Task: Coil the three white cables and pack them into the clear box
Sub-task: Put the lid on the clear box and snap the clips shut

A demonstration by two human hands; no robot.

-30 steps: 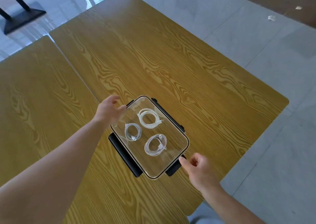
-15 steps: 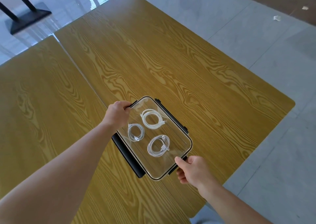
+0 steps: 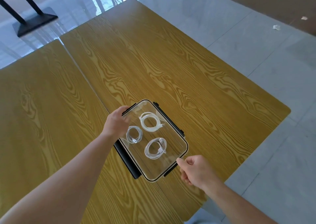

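Head view looks down on two wood-grain tables (image 3: 153, 66) pushed edge to edge, a thin seam running between them, with grey floor tiles (image 3: 273, 90) around them. A black stand base (image 3: 36, 20) with two slanted black poles sits on the glossy floor at upper left, and two small pale scraps (image 3: 276, 27) lie on the floor at upper right. Nothing lies between the hands and the clear box (image 3: 171, 169), which sits on the right-hand table near its front edge, turned at an angle, with a transparent lid on top and black latches along its sides. Through the lid three coiled white cables show, apart from each other: the far coil (image 3: 150, 122) is the widest loop, the left coil (image 3: 134, 135) the smallest, and the near coil (image 3: 155, 148) lies toward the person. The left hand (image 3: 116, 122) rests on the box's far left corner, fingers curled over the rim beside a black latch. The right hand (image 3: 196, 170) is at the near right corner, fingers curled, thumb tip touching the lid edge; whether it truly grips the rim I cannot tell.
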